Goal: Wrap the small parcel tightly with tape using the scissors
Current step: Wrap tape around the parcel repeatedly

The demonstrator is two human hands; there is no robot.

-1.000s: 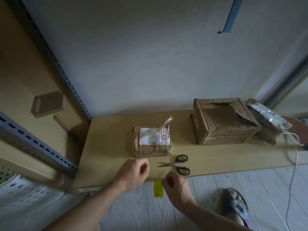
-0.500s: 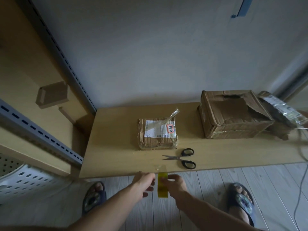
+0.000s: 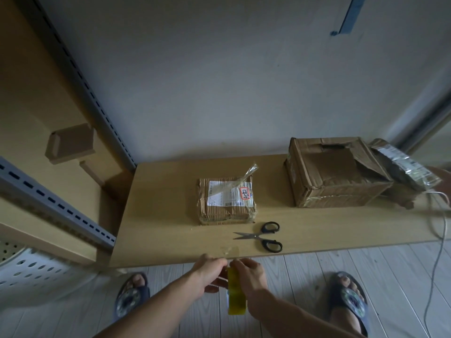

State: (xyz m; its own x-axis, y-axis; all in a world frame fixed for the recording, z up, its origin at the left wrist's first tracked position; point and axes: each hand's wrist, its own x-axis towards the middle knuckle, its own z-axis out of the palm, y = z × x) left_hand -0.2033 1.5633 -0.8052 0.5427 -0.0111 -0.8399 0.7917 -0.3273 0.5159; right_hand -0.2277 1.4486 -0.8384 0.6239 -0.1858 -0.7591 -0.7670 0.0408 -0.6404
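Both hands have drawn back off the worktop [image 3: 158, 215] to its front edge. The right hand [image 3: 249, 276] has its grip curled round the yellow tape roll [image 3: 235, 296], and the left hand [image 3: 210, 272] pinches the roll's side. The small parcel [image 3: 227, 201] lies mid-worktop, with the scissors [image 3: 262, 237] just in front, not touching it.

Both bare forearms stretched forward from below, hands close together, right hand [image 3: 249, 276] curled round a yellow tape roll [image 3: 236, 298], left hand [image 3: 208, 273] with fingers [image 3: 218, 264] bent at its top edge (whether they pinch it is unclear)
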